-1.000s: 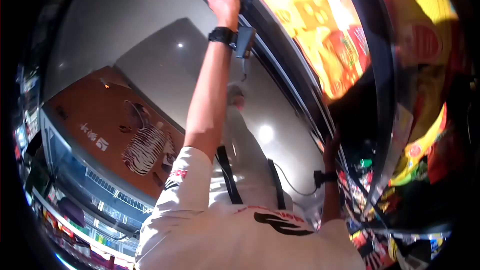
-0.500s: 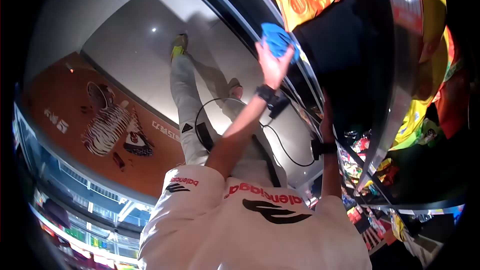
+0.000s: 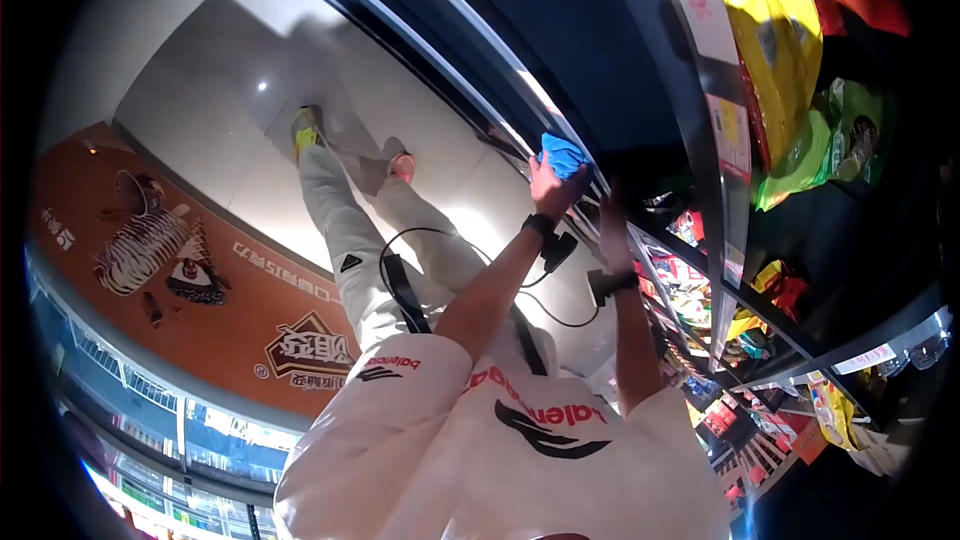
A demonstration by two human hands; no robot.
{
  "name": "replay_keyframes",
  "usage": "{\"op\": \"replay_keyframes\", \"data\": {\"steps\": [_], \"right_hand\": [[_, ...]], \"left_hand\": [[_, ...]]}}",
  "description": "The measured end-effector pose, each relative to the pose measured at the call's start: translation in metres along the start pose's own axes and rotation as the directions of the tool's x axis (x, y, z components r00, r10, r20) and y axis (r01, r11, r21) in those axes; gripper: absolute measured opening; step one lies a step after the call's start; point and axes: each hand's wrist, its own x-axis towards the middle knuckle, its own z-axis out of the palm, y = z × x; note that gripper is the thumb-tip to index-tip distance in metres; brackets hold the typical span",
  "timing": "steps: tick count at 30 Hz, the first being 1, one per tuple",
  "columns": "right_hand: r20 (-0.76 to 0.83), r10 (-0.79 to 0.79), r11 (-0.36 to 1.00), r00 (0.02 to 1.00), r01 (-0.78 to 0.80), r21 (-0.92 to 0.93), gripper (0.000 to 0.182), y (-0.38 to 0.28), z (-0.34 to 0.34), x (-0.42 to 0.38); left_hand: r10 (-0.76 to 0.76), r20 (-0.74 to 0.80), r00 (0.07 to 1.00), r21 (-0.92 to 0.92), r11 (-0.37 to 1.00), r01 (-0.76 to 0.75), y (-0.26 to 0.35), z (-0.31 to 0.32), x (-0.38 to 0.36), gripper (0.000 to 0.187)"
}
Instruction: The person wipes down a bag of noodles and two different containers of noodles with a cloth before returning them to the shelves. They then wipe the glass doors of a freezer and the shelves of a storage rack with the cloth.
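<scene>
My left hand [image 3: 556, 186] is closed around a bunched blue cloth [image 3: 563, 156]. It presses the cloth against the metal front edge [image 3: 540, 90] of a dark shelf. My right hand [image 3: 613, 225] is beside it, a little to the right, dim and partly in shadow. Its fingers look stretched out near the shelf edge, and I see nothing held in them. Both wrists wear dark bands, and a black cable [image 3: 440, 230] loops below the left forearm.
Yellow and green snack bags [image 3: 775, 50] sit on the shelving at right, above more packets [image 3: 690, 280]. A price-tag rail [image 3: 730, 135] runs along that shelf. At left, an orange printed panel [image 3: 230, 280] borders the grey floor [image 3: 220, 70], with lit shelving [image 3: 210, 430] below.
My left hand has moved down along the shelf edge with the blue cloth. My right hand has shifted left, closer to it. The orange bag at the top has left the view as the camera turned.
</scene>
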Motion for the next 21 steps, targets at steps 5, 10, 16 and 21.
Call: {"op": "replay_keyframes", "data": {"steps": [5,10,16,21], "right_hand": [[-0.114,-0.084,0.993,0.99,0.092,0.069,0.061,0.009,0.011,-0.004],[-0.148,-0.018,0.949,0.989,0.063,0.309,0.057,-0.001,-0.02,-0.008],[0.042,0.119,0.593,0.992,-0.105,0.798,0.068,0.021,-0.052,-0.032],[0.168,0.124,0.554,0.978,-0.208,0.806,0.077,0.023,-0.082,-0.069]], "left_hand": [[0.066,0.026,0.997,-0.077,0.995,-0.064,-0.029,0.042,-0.035,0.084],[-0.192,0.174,0.966,-0.124,0.969,0.215,-0.035,0.085,-0.069,0.085],[0.038,0.164,0.986,-0.129,0.991,-0.017,-0.046,0.082,-0.072,0.062],[0.371,0.219,0.902,0.165,0.897,-0.409,-0.033,0.04,-0.026,0.066]]}}
